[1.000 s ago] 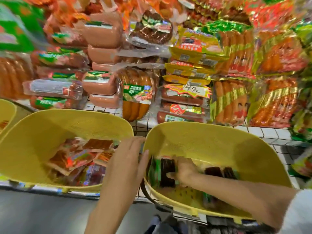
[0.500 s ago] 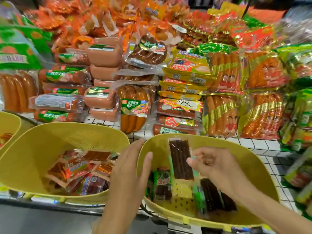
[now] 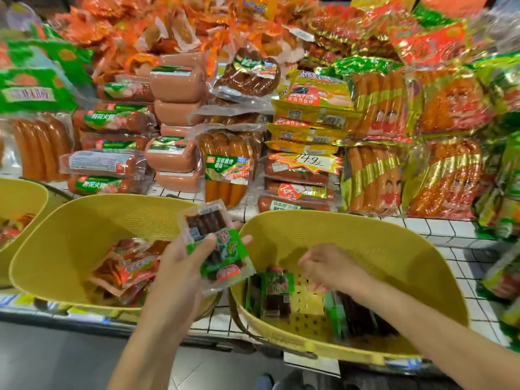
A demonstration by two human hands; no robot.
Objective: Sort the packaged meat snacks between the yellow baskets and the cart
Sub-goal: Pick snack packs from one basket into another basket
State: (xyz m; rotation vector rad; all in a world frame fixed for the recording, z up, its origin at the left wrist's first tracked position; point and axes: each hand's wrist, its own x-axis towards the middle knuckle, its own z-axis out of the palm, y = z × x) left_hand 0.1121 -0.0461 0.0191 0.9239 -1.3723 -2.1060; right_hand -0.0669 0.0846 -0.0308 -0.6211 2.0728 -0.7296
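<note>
Left hand (image 3: pixel 183 257) palm-up, gripping green snack packs (image 3: pixel 218 249); right hand (image 3: pixel 327 266) loose-fingered, empty, over right yellow basket (image 3: pixel 394 249).

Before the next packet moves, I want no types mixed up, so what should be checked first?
1. Left hand grips the green-labelled packet firmly: ok.
2. Right hand holds nothing, free to pick: ok.
3. Right basket holds matching dark packets with green labels: ok.
4. Middle basket holds red-orange packets, unlike the held one: ok.
5. Cart within reach: cannot tell, not in view.
</note>
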